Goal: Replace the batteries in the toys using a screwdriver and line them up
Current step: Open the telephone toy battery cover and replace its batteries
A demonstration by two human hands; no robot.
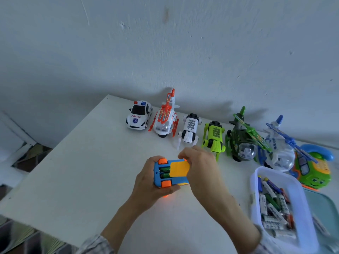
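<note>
A blue toy car [165, 180] with orange wheels lies upside down above the white table [88, 162], gripped from the left by my left hand [146, 186]. Two green batteries [164, 172] show in its open compartment. My right hand [200, 164] pinches the yellow-orange battery cover [178, 168], which half covers the compartment. No screwdriver is in view.
A row of toys stands along the wall: police car [138, 115], orange-white helicopter [166, 119], white robot dog [189, 130], green robot dog [214, 137], green helicopter [242, 140], blue-white helicopter [278, 147], green toy phone [313, 167]. A clear tub [302, 204] of batteries sits at right.
</note>
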